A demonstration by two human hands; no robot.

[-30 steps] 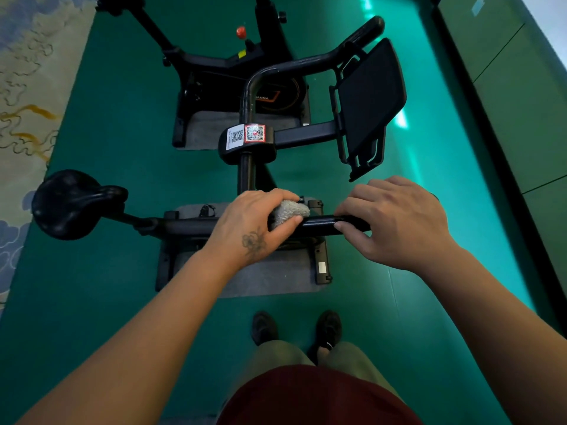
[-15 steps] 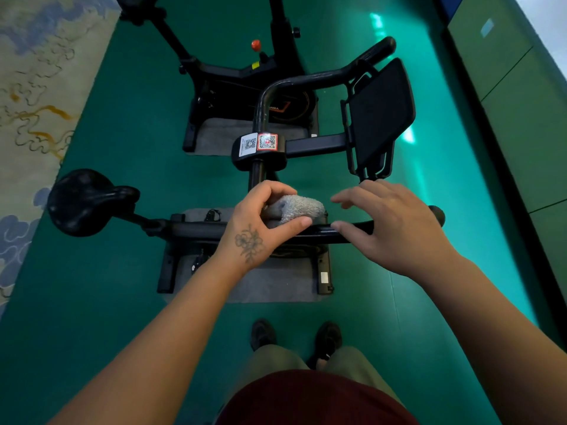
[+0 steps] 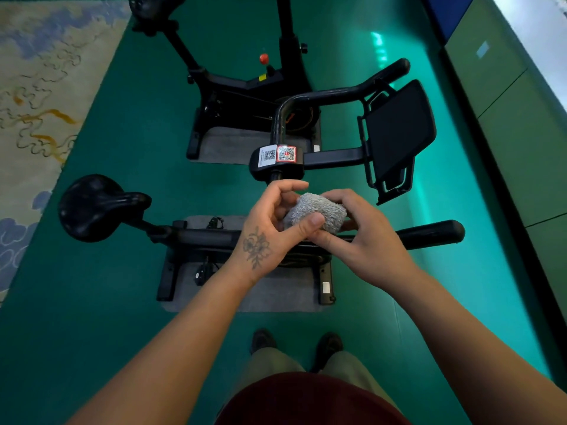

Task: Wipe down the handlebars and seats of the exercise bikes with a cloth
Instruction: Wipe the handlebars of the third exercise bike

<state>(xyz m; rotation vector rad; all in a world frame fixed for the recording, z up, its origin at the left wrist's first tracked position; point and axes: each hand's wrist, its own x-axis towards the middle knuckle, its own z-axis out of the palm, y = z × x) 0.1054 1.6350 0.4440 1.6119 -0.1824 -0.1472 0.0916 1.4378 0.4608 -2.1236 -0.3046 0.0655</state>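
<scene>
Head view, hands: both hands meet just above the near bike's bar, a balled grey cloth (image 3: 316, 214) held between them.
Left hand (image 3: 270, 231): fingers curled round the left side of the cloth, thumb pressed across its front; a flower tattoo shows on the back of the hand.
Right hand (image 3: 362, 237): fingers curled over the right side and top of the cloth, thumb reaching under it toward the left thumb.
Cloth: bunched into a lump, lifted off the bar — it sits in the hands, not on the bike.
Handlebar (image 3: 429, 234): the near black bar runs left to right under the hands, its right end bare.
Seat (image 3: 92, 207): black saddle at the far left of the same bike, well apart from the hands.
Screen holder (image 3: 399, 133): dark flat panel on the bike's front arm, beyond the hands (QR stickers (image 3: 277, 154) sit on the hub beside it).
Second bike (image 3: 245, 87): farther back, on its own grey mat.
Floor (image 3: 122, 302): green; a patterned rug (image 3: 33, 87) lies to the left.
</scene>
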